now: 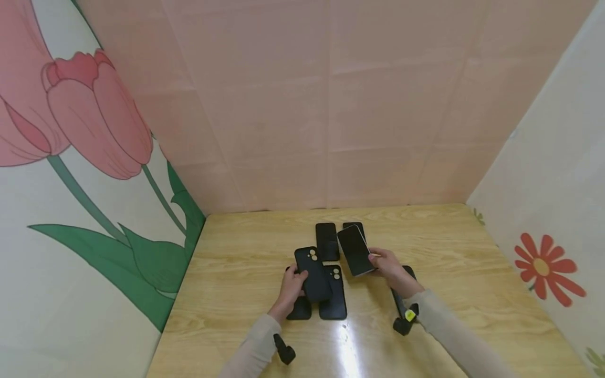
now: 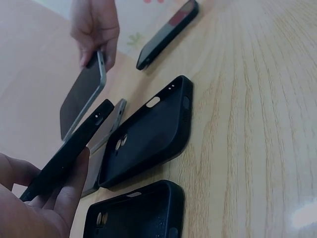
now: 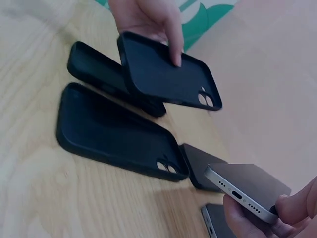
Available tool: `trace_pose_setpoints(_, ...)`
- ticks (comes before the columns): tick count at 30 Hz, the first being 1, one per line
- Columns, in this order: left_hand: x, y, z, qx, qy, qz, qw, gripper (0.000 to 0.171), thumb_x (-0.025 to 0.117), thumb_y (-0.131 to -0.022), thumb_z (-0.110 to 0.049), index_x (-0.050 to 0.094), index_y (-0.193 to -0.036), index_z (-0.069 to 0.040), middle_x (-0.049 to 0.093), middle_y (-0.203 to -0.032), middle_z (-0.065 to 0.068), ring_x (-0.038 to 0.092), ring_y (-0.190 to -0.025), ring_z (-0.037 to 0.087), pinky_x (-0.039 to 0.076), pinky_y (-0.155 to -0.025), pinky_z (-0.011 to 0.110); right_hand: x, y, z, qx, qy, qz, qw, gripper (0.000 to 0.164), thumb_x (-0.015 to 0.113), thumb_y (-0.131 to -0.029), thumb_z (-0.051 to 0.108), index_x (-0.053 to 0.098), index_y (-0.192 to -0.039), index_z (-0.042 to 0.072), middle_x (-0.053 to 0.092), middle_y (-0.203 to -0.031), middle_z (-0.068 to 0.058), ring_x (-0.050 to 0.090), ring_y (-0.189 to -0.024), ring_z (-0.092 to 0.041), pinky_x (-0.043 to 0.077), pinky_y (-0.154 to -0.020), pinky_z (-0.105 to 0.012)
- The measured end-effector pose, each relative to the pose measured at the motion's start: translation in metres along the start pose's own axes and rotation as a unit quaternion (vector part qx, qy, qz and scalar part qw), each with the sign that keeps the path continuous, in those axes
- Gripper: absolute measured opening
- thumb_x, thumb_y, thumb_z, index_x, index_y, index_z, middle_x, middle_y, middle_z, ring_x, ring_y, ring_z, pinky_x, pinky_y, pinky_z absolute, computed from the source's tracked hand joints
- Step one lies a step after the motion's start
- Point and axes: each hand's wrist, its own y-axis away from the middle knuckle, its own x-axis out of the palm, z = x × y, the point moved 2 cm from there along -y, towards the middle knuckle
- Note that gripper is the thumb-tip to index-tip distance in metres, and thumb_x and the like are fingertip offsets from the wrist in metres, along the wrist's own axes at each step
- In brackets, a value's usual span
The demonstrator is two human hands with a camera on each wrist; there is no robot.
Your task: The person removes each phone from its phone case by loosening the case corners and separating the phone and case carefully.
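Note:
My left hand (image 1: pixel 290 290) grips a black phone case (image 1: pixel 313 277) by its side, thumb on the inner face, raised above the table. This case is empty, with camera holes at its far end. In my right hand (image 1: pixel 391 269) is a phone (image 1: pixel 355 252) with a dark screen and silver edge, pinched near its lower end. The right wrist view shows the phone's charging port (image 3: pixel 237 195). Case and phone are apart. Beneath the left hand, two more empty black cases lie on the table, one nearer the middle (image 1: pixel 336 299) and one further left (image 1: pixel 300 310).
Behind the hands, two dark phones lie on the wooden table (image 1: pixel 236 262), one on the left (image 1: pixel 326 241) and one partly covered (image 1: pixel 360 228). Near my right wrist lies another dark phone (image 2: pixel 168 34) with a thick black edge. Fabric walls (image 1: pixel 326 131) border the table.

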Motion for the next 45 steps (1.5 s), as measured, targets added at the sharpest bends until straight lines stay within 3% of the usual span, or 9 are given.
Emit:
trace_pose_setpoints(9,0.002,0.000,0.001,-0.013,-0.021,0.011,0.9996,0.039,0.047,-0.104,-0.012,0.046,-0.136,0.010,0.066,-0.103,0.018,0.066,-0.087,0.031,0.055,-0.072,0.044,-0.027,-0.008,-0.002,0.001,0.000,-0.022,1.000,0.043,0.037,-0.105,0.000,0.028,-0.141,-0.022,0.062,-0.107,-0.030,0.067,-0.083,-0.020,0.051,-0.087,-0.055)
trace_pose_setpoints(17,0.005,0.004,0.004,-0.028,-0.028,0.007,0.9992,0.031,0.051,-0.103,-0.018,0.054,-0.127,0.001,0.064,-0.100,0.009,0.063,-0.081,0.018,0.052,-0.066,0.032,-0.048,-0.015,0.000,0.014,0.047,-0.052,0.997,0.044,0.036,-0.106,0.002,0.027,-0.143,-0.020,0.052,-0.122,-0.043,0.066,-0.092,-0.028,0.053,-0.085,-0.053)
trace_pose_setpoints(26,0.007,0.002,0.006,-0.028,-0.034,0.010,0.9990,0.031,0.053,-0.101,-0.017,0.055,-0.127,0.001,0.063,-0.103,0.011,0.062,-0.083,0.020,0.052,-0.065,0.035,-0.066,-0.019,0.002,0.015,0.079,-0.069,0.994,0.045,0.036,-0.104,0.001,0.026,-0.142,-0.021,0.051,-0.122,-0.041,0.064,-0.095,-0.027,0.053,-0.078,-0.032)
trace_pose_setpoints(34,0.005,0.003,0.007,-0.015,-0.033,0.028,0.9989,0.029,0.050,-0.102,-0.016,0.054,-0.125,0.002,0.062,-0.102,0.011,0.062,-0.083,0.018,0.053,-0.067,0.033,-0.079,-0.023,-0.006,0.040,0.055,-0.080,0.994,0.048,0.034,-0.101,-0.003,0.022,-0.144,-0.019,0.041,-0.129,-0.046,0.062,-0.100,-0.033,0.055,-0.082,-0.037)
trace_pose_setpoints(45,0.007,0.003,0.007,-0.036,-0.029,0.024,0.9986,0.037,0.051,-0.102,-0.017,0.051,-0.134,0.002,0.062,-0.114,0.014,0.064,-0.096,0.025,0.055,-0.076,0.043,-0.083,-0.026,-0.009,0.040,0.071,-0.074,0.994,0.047,0.036,-0.105,0.005,0.024,-0.143,-0.021,0.041,-0.132,-0.045,0.061,-0.102,-0.030,0.051,-0.086,-0.035)
